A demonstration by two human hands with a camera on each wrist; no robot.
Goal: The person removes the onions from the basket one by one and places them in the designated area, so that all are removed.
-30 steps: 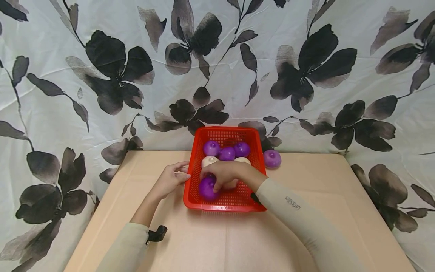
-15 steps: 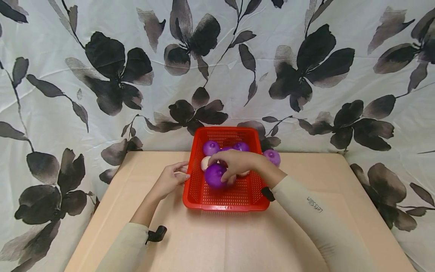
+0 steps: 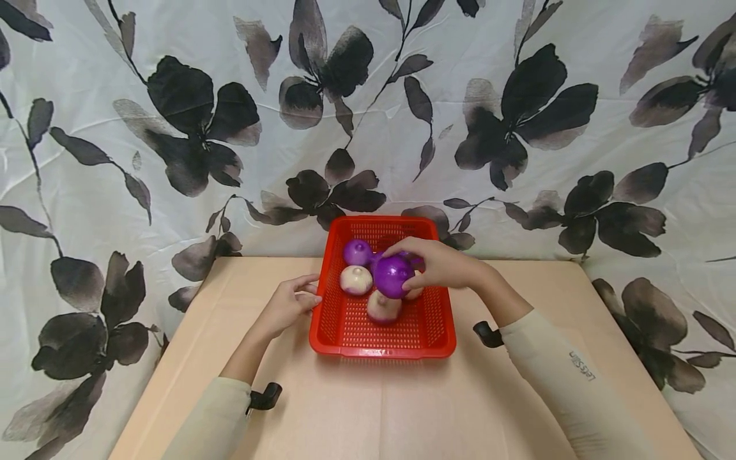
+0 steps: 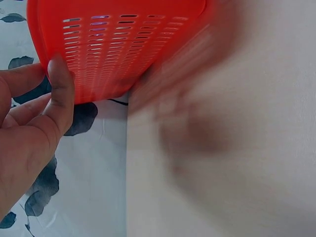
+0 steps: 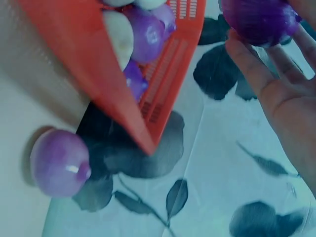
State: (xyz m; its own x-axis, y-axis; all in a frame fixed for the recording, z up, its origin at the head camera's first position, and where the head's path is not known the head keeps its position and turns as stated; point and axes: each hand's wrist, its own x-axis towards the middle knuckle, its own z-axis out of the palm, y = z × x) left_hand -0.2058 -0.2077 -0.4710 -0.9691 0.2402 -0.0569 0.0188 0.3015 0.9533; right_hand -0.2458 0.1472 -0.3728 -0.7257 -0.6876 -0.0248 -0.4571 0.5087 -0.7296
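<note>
My right hand (image 3: 439, 263) holds a purple onion (image 3: 393, 276) above the red basket (image 3: 382, 351); the right wrist view shows this onion (image 5: 259, 19) at the fingertips. Below it in the basket are pale-topped onions, one at the left (image 3: 356, 280) and one in the middle (image 3: 384, 308), with another partly behind the fingers. A purple onion (image 3: 358, 252) sits at the back left of the basket, and more purple ones are partly hidden. My left hand (image 3: 290, 305) touches the basket's left rim with loosely extended fingers, the thumb lying against the slotted wall (image 4: 123, 44).
Outside the basket, a loose purple onion (image 5: 59, 163) lies on the table by its far right side; my right hand hides it in the head view. The tan tabletop (image 3: 368, 409) ends at the back against a white floral cloth (image 3: 414, 191).
My right hand has lifted the purple onion from the basket's front left and carried it back and to the right, uncovering the pale onions. The left hand stays at the rim.
</note>
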